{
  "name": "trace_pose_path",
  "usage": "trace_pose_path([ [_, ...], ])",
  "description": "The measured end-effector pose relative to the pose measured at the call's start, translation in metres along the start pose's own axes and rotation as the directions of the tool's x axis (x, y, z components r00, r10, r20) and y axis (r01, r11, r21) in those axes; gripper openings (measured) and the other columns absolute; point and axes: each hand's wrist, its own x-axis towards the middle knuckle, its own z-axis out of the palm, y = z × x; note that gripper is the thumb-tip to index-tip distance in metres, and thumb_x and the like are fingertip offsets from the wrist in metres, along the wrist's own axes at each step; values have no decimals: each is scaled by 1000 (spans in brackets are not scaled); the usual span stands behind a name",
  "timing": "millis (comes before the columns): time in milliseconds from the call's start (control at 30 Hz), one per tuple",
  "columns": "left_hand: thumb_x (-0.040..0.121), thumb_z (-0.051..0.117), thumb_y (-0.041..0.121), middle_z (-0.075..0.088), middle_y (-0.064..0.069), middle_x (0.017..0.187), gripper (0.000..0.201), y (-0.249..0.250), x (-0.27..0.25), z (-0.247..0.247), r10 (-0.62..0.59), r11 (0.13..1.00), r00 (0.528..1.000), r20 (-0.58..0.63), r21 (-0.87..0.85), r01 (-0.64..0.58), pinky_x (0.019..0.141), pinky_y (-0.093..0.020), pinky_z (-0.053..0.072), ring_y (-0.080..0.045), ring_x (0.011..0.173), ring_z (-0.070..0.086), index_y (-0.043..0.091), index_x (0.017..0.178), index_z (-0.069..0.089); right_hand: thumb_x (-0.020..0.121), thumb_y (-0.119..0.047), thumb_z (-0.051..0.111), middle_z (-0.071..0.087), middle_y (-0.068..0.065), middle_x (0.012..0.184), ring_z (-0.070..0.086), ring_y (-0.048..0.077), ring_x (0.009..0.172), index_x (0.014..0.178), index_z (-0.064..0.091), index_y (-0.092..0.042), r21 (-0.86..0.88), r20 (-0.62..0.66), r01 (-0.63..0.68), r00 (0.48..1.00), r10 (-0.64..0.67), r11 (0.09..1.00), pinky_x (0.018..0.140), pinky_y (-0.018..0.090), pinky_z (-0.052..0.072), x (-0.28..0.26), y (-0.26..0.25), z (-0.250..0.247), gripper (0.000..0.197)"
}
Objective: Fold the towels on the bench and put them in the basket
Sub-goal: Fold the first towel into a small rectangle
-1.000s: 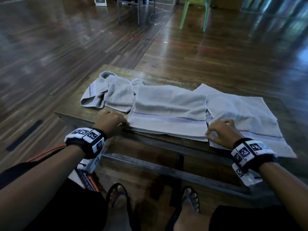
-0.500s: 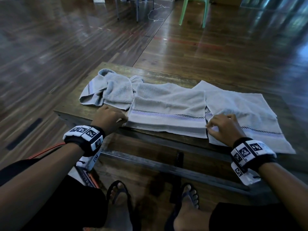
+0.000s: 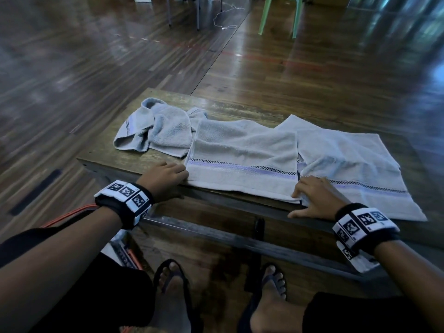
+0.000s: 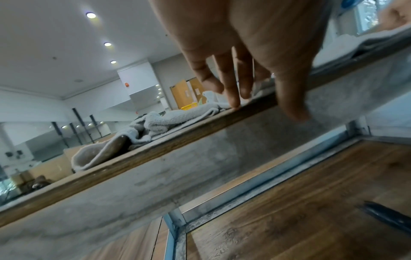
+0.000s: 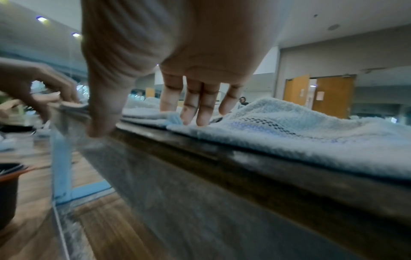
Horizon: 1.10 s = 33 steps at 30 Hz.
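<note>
Three pale grey towels lie in a row on the wooden bench [image 3: 252,109]. The left towel [image 3: 165,131] is crumpled, while the middle towel [image 3: 242,152] and the right towel [image 3: 348,157] lie flat. My left hand [image 3: 176,175] rests at the middle towel's near left corner, its fingers [image 4: 233,98] straight on the bench top and the thumb over the front edge. My right hand [image 3: 304,197] lies at that towel's near right corner. Its fingers [image 5: 201,112] press flat on cloth and its thumb touches the bench edge. Neither hand holds anything.
A dark basket with an orange rim [image 5: 11,173] stands on the floor to my left, and its rim [image 3: 72,212] shows behind my left forearm. My feet in sandals are under the bench. A green chair [image 3: 278,18] and table legs stand far behind.
Both hands stay at the middle towel's near corners. The right hand has slid a little toward the bench's front edge and spread its thumb. The towels have not moved.
</note>
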Motion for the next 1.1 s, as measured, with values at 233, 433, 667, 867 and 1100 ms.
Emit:
trace_pose_path([
  [233, 67, 73, 9, 63, -5, 73, 15, 5, 4, 4, 4, 984, 992, -128, -177, -27, 57, -27, 46, -26, 62, 63, 13, 74, 61, 76, -43, 69, 54, -11, 96, 47, 8, 94, 93, 58, -22, 12, 64, 9, 998, -10, 1000, 85, 26, 26, -2, -11, 1, 29],
  [433, 78, 73, 14, 70, 0, 82, 8, -9, 6, -3, -304, 846, 933, -190, -504, 173, 63, -25, 43, -16, 74, 64, 15, 85, 69, 78, -21, 72, 63, 0, 85, 59, 17, 77, 88, 66, -12, 257, -84, -36, 995, 59, 966, 74, 36, 50, -4, 0, -11, 14],
  [667, 79, 72, 18, 64, 12, 74, 20, -8, 16, -35, -449, 641, 833, -324, -766, 48, 66, -7, 47, 7, 73, 60, 31, 89, 59, 77, -2, 71, 67, 6, 80, 58, 18, 68, 87, 71, -4, 358, -358, -38, 917, 175, 933, 64, 17, 38, 0, 6, -37, 10],
  [867, 86, 62, 22, 62, 6, 75, 16, -15, 25, -85, -428, 759, 759, -491, -651, 8, 69, 0, 39, 18, 75, 53, 7, 91, 67, 80, -7, 69, 65, -1, 80, 56, 3, 67, 87, 71, -9, 392, -495, -21, 838, 230, 920, 65, 4, 40, -13, 10, -93, 8],
  [1100, 86, 48, 30, 70, -11, 75, 35, -21, 29, -175, -344, 880, 605, -718, -471, -59, 64, -9, 33, -12, 75, 53, 2, 87, 69, 84, -10, 65, 64, -13, 76, 57, -9, 71, 83, 63, -24, 456, -575, 31, 773, 268, 890, 63, 6, 41, -32, 7, -177, 14],
])
